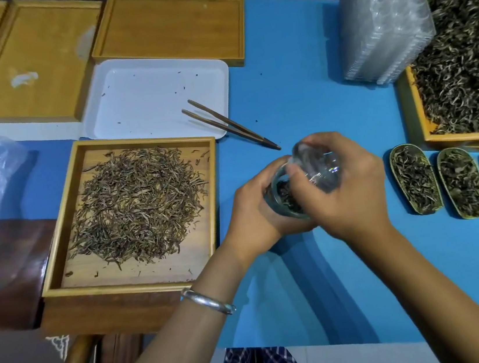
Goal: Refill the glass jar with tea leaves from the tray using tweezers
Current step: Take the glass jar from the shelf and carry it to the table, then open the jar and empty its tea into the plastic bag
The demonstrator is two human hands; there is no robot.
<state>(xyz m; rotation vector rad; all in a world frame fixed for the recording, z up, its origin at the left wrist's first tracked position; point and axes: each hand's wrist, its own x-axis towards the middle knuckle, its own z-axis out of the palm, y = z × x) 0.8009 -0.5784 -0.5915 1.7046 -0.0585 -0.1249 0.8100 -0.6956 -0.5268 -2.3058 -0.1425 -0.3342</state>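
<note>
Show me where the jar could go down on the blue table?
Bare blue lies below both hands, left hand and right hand, and between the white tray and the plastic stack. It is crowded by the scoops and the tweezers.

clear glossy glass jar [287,197], matt wooden tray [136,289], dark wooden tweezers [224,124], smooth blue tabletop [308,65].

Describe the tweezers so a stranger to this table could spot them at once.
Start at the white plastic tray on the blue table. The tweezers lie across its near right corner, joined end out on the blue. They are the only thin dark wooden two-pronged tool here, and no hand touches them.
</note>
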